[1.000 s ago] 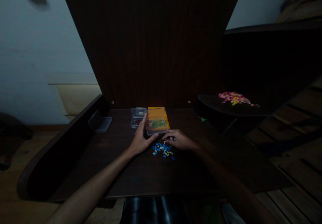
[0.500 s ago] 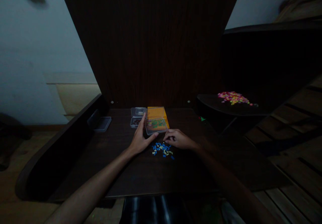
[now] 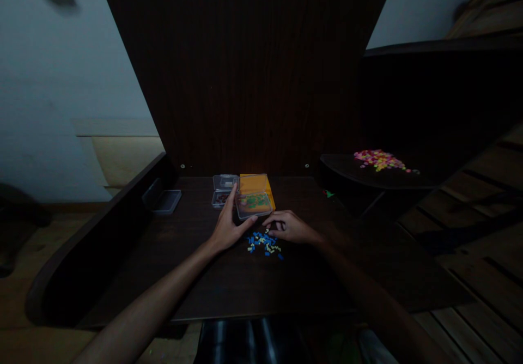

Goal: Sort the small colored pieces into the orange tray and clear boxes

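My left hand [image 3: 227, 226] holds a small clear plastic box [image 3: 253, 204] by its near left corner, thumb and forefinger on either side; green and red bits lie inside it. My right hand [image 3: 288, 226] rests curled on the dark table [image 3: 229, 277], fingertips pinched at the far edge of a small heap of blue and yellow pieces [image 3: 263, 243]. What the fingertips hold is too small to see. An orange box [image 3: 255, 182] stands just behind the clear one.
A second clear box [image 3: 223, 189] stands open left of the orange one. A clear lid [image 3: 165, 201] lies by the table's raised left rim. A heap of pink and yellow pieces [image 3: 379, 159] sits on a round side table at right. A dark panel rises behind.
Almost nothing differs. My right hand's fingers shifted slightly at the heap's edge; my left hand kept its hold on the clear box.
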Demonstrator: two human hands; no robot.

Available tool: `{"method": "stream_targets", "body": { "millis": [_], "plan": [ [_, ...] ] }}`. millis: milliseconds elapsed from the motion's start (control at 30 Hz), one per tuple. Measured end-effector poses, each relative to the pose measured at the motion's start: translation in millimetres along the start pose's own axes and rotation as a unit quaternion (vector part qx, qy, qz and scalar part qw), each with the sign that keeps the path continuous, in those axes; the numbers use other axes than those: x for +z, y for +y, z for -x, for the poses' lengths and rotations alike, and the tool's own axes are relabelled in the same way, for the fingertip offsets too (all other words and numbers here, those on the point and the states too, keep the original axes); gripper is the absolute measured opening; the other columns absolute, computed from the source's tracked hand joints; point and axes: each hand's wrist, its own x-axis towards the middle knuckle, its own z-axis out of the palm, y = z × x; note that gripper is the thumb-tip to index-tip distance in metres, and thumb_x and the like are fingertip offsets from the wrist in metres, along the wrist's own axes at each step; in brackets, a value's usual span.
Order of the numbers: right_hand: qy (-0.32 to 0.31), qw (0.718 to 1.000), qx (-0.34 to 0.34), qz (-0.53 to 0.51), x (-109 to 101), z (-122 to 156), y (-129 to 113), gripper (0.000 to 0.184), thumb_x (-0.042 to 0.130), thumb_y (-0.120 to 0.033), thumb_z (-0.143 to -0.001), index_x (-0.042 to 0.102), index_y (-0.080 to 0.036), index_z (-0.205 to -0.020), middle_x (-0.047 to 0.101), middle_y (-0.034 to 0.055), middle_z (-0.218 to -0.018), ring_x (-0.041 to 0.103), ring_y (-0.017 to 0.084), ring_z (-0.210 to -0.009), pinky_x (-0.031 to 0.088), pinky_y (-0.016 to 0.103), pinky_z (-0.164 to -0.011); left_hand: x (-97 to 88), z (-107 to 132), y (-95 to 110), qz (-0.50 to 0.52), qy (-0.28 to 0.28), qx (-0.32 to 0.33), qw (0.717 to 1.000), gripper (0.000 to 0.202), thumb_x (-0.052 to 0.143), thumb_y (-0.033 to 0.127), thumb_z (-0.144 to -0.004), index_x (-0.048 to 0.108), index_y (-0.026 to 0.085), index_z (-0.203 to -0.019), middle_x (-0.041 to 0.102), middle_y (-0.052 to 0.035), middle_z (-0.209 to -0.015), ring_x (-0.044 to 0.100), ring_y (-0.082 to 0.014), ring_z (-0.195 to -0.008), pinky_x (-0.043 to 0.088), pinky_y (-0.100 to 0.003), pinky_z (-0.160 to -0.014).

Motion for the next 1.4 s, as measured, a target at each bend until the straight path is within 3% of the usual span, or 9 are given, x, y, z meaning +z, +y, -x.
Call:
{"method": "stream_targets", "body": {
  "millis": [367,567,1100,1400],
  "plan": [
    [0.008,1.000,0.001,-0.024,4.7,-0.3,-0.9,0.022,0.065,-0.023,-0.082,0.074,-0.017,-0.102,0.074,0.0054,-0.091,0.054,0.010,-0.060,0.044,0.022,-0.059,-1.1,-0.8,2.3,-0.003,-0.002,0.003,1.000,0.097,0.071,0.043,-0.080,0.013,0.022,-0.155,0.051,-0.0166,-0.141,0.040,-0.0305,-0.140,0.036,-0.050,-0.115],
    [0.021,1.000,-0.015,0.001,4.2,0.6,1.9,0.024,0.067,-0.025,-0.081,0.074,-0.015,-0.101,0.066,0.0044,-0.085,0.052,0.010,-0.060,0.044,0.023,-0.059,-0.8,0.1,0.8,-0.006,0.002,0.011,1.000,0.097,0.071,0.045,-0.080,0.014,0.023,-0.155,0.049,-0.0165,-0.144,0.041,-0.0309,-0.140,0.036,-0.051,-0.114],
    [-0.006,1.000,-0.028,0.000,5.6,-0.1,3.7,0.020,0.065,-0.031,-0.087,0.076,-0.016,-0.094,0.065,0.0058,-0.086,0.055,0.012,-0.065,0.046,0.025,-0.065,-0.4,0.0,0.3,-0.003,-0.002,0.010,1.000,0.095,0.071,0.044,-0.081,0.015,0.023,-0.155,0.052,-0.0159,-0.141,0.042,-0.0297,-0.139,0.036,-0.049,-0.114],
    [-0.009,1.000,-0.018,0.003,5.0,1.7,5.7,0.022,0.065,-0.029,-0.085,0.075,-0.016,-0.100,0.064,0.0051,-0.087,0.053,0.011,-0.064,0.045,0.024,-0.062,-0.7,-0.1,2.2,-0.005,-0.005,0.005,1.000,0.096,0.071,0.044,-0.080,0.015,0.022,-0.155,0.053,-0.0161,-0.139,0.042,-0.0302,-0.139,0.035,-0.049,-0.115]
  ]
}}
